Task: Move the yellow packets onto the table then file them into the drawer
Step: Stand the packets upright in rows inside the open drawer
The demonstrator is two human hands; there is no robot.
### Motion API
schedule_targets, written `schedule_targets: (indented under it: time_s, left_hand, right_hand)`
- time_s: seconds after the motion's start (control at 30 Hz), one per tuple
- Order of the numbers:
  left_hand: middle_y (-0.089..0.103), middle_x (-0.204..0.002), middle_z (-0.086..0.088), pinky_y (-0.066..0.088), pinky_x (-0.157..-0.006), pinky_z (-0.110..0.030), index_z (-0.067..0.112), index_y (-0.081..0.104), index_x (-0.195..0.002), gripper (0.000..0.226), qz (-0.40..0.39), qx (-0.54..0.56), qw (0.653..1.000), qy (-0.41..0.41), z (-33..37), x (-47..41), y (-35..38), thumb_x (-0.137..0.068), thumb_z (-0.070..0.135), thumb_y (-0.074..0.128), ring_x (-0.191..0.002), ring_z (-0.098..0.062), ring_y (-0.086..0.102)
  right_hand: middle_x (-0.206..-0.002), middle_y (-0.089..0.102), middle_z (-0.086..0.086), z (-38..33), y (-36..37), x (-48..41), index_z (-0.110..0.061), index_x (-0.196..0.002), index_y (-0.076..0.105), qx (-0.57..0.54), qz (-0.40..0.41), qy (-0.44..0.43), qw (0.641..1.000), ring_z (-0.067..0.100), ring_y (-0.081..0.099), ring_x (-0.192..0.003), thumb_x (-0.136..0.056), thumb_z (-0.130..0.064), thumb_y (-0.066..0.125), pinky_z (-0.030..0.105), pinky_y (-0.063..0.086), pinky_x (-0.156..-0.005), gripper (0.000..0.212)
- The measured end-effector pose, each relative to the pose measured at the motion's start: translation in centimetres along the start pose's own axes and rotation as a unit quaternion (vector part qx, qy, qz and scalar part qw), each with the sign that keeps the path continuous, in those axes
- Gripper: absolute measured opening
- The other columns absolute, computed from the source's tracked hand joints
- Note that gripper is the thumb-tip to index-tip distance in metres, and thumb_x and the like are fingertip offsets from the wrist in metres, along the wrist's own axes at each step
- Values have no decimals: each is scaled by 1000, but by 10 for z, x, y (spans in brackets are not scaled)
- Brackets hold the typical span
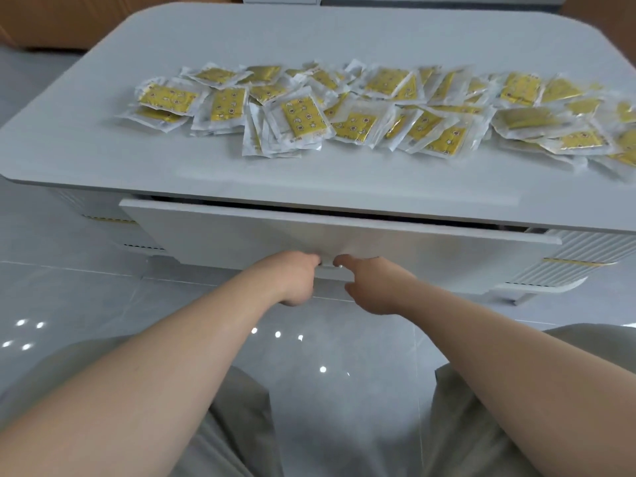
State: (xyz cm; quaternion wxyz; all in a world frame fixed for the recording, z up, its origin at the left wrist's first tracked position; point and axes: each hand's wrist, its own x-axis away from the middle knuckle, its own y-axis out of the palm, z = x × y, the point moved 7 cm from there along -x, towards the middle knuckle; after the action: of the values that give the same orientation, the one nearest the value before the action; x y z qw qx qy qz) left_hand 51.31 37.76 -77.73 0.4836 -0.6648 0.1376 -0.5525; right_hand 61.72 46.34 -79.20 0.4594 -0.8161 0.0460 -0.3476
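Now gripping the drawer (344, 235) by the lower edge of its white front, with the left hand (298, 278) and the right hand (370, 285) close side by side near the middle. Fingers curled in at that edge, the tips mostly hidden beneath it; cannot tell how firm the hold.

Pulled out only a little, with a thin dark gap between the top of the front and the bench (241, 177) overhanging it. Inside hidden.

Spread on the bench top, beyond the drawer: the yellow packets (309, 111) in clear wrappers, overlapping in a loose band from left of centre out to the right edge of view, well apart from both hands.

Right of the drawer, a ribbed white panel (578, 249) with a gold strip. Below, glossy grey floor tiles (86, 287) dotted with light reflections. Nearest, grey trouser legs (481, 407).
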Motion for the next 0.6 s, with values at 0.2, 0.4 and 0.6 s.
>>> schedule_targets:
  time_s: [0.2,0.4,0.6]
  left_hand:
    - [71,-89,10,53,-67,-28,29,71,-90,17,145,85,985,32,-19,52,-39,-95,39,58,-78,-12,64]
    - [56,-90,13,43,-68,-30,30,66,-93,17,336,99,934,72,-19,66,-73,-96,43,57,-87,-12,54]
    - [59,-70,0,35,-53,-30,15,62,-72,51,259,59,964,14,-14,51,-64,-101,52,44,-67,-21,57]
  right_hand:
    - [-116,65,-2,-11,-31,53,-44,-127,57,65,77,-46,994,22,64,-97,-100,-41,44,37,56,-79,30]
    - [-89,64,-1,2,-92,76,-23,-91,68,38,282,3,959,23,61,-87,-101,-38,46,37,53,-74,29]
    - [-66,57,8,9,-79,63,-9,-63,51,4,213,68,975,26,55,-60,-97,-30,45,29,40,-52,40]
